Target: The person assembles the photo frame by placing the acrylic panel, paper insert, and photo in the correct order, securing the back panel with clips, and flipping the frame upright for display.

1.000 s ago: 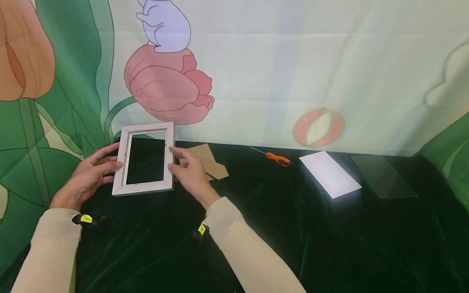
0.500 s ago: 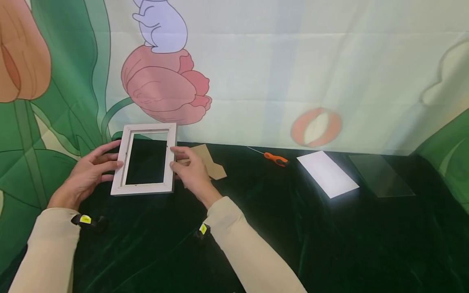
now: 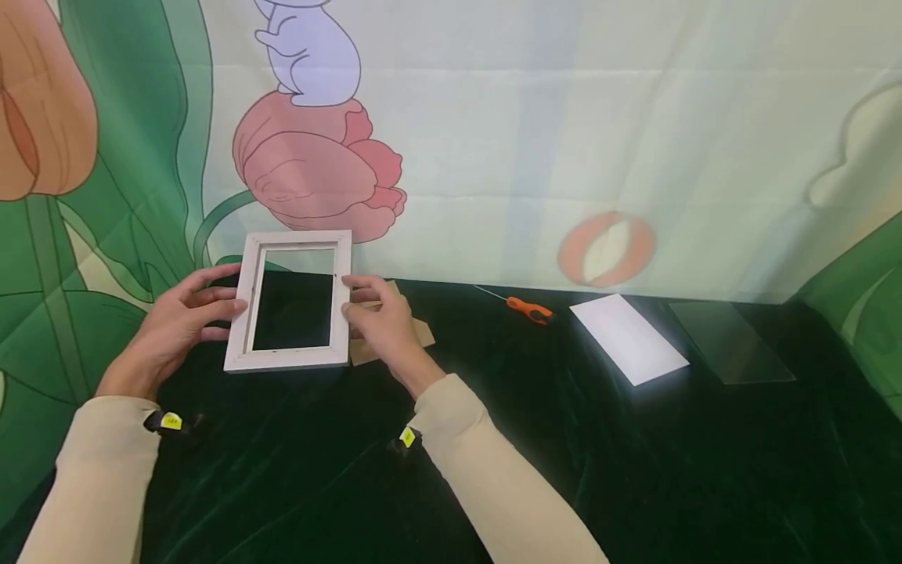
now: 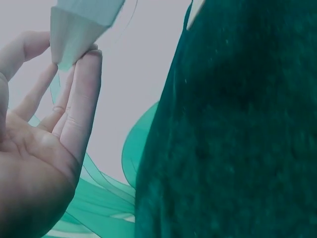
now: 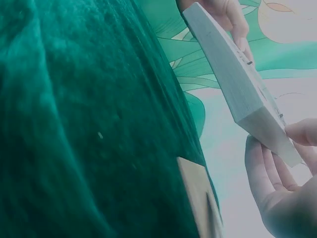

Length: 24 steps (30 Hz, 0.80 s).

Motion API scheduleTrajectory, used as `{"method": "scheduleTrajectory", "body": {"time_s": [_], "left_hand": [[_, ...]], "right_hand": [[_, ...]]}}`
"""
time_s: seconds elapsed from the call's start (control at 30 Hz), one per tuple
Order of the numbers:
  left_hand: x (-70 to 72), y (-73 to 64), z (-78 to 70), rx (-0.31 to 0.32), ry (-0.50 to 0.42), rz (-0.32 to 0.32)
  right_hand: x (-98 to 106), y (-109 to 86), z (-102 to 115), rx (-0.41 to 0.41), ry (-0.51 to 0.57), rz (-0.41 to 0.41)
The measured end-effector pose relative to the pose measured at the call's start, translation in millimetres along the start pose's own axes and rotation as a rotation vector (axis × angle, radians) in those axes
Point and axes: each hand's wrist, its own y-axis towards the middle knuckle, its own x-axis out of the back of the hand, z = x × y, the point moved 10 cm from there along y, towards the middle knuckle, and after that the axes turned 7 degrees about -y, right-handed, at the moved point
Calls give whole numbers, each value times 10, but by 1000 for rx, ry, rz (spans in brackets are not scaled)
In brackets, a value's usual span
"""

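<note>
Between my two hands is a white picture frame (image 3: 287, 359), tilted up over the table, with no pane or backing in its opening. My left hand (image 3: 176, 325) grips its left side, thumb on the facing surface and fingers behind. The right side is pinched by my right hand (image 3: 389, 325) in the same way. In the left wrist view, a corner of the picture frame (image 4: 81, 29) sits between thumb and fingers. From the right wrist, the picture frame's edge (image 5: 228, 74) shows raised above the cloth. Brown backing board pieces (image 3: 425, 333) lie behind my right hand, partly hidden.
A screwdriver (image 3: 528, 310) with an orange handle lies near the back edge. To its right are a white sheet (image 3: 629, 339) and a clear pane (image 3: 733, 342). Dark green cloth (image 3: 493, 454) covers the table; a printed curtain (image 3: 479, 157) hangs behind.
Both hands have shifted slightly right with the picture frame, which now covers more of the brown board. The screwdriver, sheet and pane stay where they were.
</note>
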Motion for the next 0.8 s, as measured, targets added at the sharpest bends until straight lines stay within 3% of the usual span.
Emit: {"method": "scheduleTrajectory", "body": {"time_s": [0.33,0.8], "left_hand": [[-221,-5,-320,-109,9,-3],[-573,-45,-603,-182,-29,29]], "right_hand": [[298,-18,134,22,-39,0],[661,-92,187,1,-86,18]]}}
